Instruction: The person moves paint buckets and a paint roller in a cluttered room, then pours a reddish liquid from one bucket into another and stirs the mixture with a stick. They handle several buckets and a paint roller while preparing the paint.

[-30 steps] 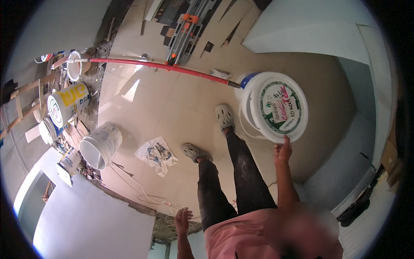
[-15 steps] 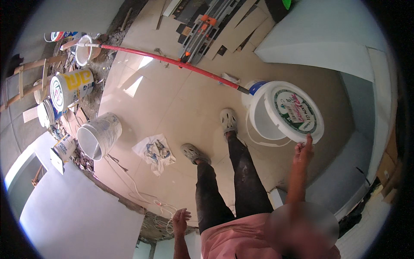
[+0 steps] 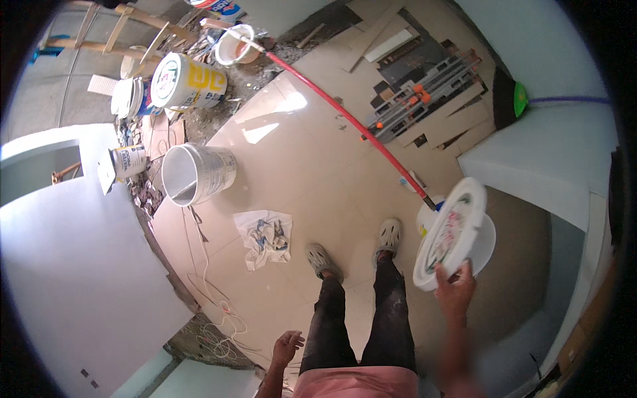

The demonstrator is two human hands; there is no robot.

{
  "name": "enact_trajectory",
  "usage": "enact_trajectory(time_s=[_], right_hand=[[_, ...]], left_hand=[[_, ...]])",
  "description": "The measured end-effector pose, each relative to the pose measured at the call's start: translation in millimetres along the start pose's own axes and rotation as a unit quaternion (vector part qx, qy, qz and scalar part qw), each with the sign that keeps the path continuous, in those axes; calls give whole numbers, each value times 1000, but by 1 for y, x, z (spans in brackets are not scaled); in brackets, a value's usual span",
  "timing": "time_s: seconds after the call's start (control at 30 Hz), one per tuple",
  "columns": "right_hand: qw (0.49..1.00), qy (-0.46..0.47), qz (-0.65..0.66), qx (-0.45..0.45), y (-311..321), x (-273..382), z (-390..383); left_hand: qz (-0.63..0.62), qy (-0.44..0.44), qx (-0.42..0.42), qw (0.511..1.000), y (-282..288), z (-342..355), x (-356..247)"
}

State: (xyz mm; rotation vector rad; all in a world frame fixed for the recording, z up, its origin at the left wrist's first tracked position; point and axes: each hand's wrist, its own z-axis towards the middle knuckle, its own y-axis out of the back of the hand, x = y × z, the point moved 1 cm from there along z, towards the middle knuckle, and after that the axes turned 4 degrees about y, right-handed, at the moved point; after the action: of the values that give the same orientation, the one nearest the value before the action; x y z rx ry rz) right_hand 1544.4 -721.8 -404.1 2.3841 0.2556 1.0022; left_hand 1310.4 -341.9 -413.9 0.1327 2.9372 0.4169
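My right hand (image 3: 456, 288) is closed on the near rim of a white bucket lid (image 3: 450, 232) with a printed round label. The lid is steeply tilted in front of a white bucket (image 3: 488, 247), hiding much of it. My left hand (image 3: 288, 347) hangs beside my left leg, holding nothing, its fingers loosely bent and slightly apart. Past the lid, a long red pole (image 3: 345, 118) slants across, its dark near end beside the bucket and its far end at a small white pail (image 3: 235, 45).
A crumpled white cloth (image 3: 267, 239) lies left of my feet. Further left stands a grey-white bucket (image 3: 198, 174), near a yellow-marked tub (image 3: 189, 81). Pale cable (image 3: 222, 331) trails on the floor. A tile cutter (image 3: 418, 99) rests among cut tiles at the back.
The lid in my right hand has swung from facing up to a steep tilt and shifted left against the bucket. My view has turned, so the surroundings have shifted.
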Motion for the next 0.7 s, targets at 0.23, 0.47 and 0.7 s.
enact_trajectory(time_s=[0.23,0.47,0.7], right_hand=[[946,167,-158,230,-115,9,3],[844,389,-305,207,-308,-49,71],[783,386,-466,145,-421,-73,140]], left_hand=[[-40,35,-21,998,21,5,40],[-135,76,-33,987,55,14,125],[-196,127,-57,971,72,8,200]])
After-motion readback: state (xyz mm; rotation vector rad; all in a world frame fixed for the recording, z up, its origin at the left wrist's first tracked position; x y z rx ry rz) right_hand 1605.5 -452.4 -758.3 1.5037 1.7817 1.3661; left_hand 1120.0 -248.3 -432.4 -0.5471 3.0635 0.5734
